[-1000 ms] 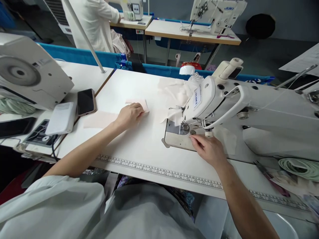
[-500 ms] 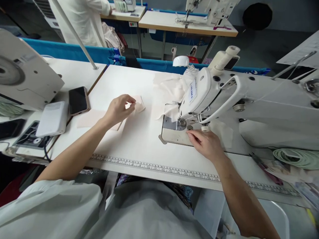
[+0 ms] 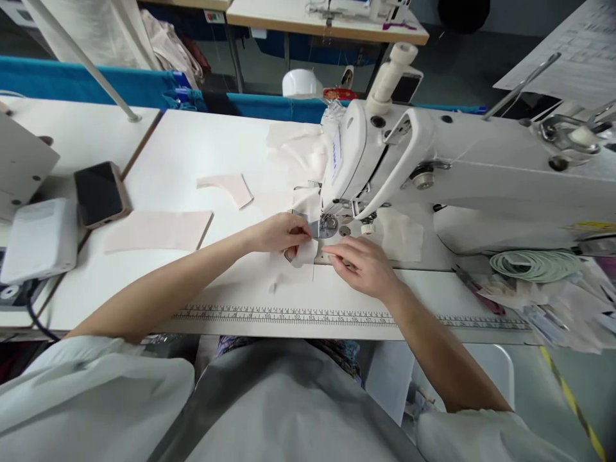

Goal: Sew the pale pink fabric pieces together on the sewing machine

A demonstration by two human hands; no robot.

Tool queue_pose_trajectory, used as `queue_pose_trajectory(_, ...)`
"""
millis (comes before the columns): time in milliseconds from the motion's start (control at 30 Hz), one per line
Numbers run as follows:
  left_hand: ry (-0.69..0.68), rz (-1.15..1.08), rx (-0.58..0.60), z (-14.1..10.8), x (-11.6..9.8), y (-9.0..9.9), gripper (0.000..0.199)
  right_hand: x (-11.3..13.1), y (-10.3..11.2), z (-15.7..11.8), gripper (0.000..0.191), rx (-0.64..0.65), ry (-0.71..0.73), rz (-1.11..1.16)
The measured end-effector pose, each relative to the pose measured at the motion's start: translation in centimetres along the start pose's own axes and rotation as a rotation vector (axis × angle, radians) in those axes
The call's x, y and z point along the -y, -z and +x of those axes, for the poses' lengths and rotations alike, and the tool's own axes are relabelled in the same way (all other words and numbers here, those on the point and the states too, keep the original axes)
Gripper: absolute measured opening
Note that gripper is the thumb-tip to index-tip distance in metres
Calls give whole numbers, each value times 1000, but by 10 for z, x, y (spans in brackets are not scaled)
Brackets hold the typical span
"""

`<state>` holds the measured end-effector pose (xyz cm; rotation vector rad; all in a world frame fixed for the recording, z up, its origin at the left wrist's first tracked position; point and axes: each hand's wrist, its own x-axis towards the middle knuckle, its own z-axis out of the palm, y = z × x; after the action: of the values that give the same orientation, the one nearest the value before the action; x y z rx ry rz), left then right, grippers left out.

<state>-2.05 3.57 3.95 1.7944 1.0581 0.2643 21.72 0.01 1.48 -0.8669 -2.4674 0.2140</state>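
Observation:
My left hand (image 3: 283,232) pinches a small pale fabric piece (image 3: 305,254) just in front of the needle area of a white sewing machine (image 3: 356,141). My right hand (image 3: 356,263) is beside that piece, thumb and fingertips drawn together near its right edge; whether anything thin is between them cannot be made out. More pale fabric (image 3: 308,200) lies under the presser foot area, and a crumpled pale cloth (image 3: 293,151) spreads behind it. To the left on the table rest a curved pale pink piece (image 3: 230,186) and a larger pale pink piece (image 3: 158,231).
A phone (image 3: 101,196) and a white power-bank-like box (image 3: 41,240) stand at the left. A printed ruler (image 3: 289,316) runs along the front edge. Snips (image 3: 479,292) and a coil of pale green cord (image 3: 534,264) lie at the right. Blue cloth (image 3: 269,108) borders the back.
My left hand has moved right from the pink pieces to the machine, now with a small fabric piece. My right hand stays near the needle plate. The view has shifted right and down.

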Motion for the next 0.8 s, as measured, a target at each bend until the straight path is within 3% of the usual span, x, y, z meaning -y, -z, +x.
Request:
queue_pose_trajectory(133, -64, 206, -171, 17, 2, -11, 23, 4, -7, -2, 32, 66, 35, -177)
queue_pose_trajectory(233, -120, 522, -406, 3, 3, -17, 30, 6, -8, -2, 35, 110, 38, -276)
queue_pose_trajectory(300, -186, 694, -493, -17, 4, -21, 31, 7, -7, -1, 35, 132, 37, -298)
queue_pose_trajectory(400, -398, 813, -395, -51, 7, -30, 30, 6, -4, 0, 34, 151, 34, -318)
queue_pose_trajectory(467, -472, 866, -308, -70, 10, -40, 32, 3, -3, 0, 35, 151, 27, -325)
queue_pose_trajectory(533, -477, 925, -278, -82, 13, -54, 35, 0, -2, 0, 34, 149, 21, -317)
queue_pose_trajectory(667, -456, 1014, -342, -90, 13, -79, 37, -4, -2, 1, 34, 140, 38, -295)
queue_pose_trajectory(800, -428, 1019, -398, -93, 8, -88, 36, -5, -1, 1, 33, 134, 45, -292)
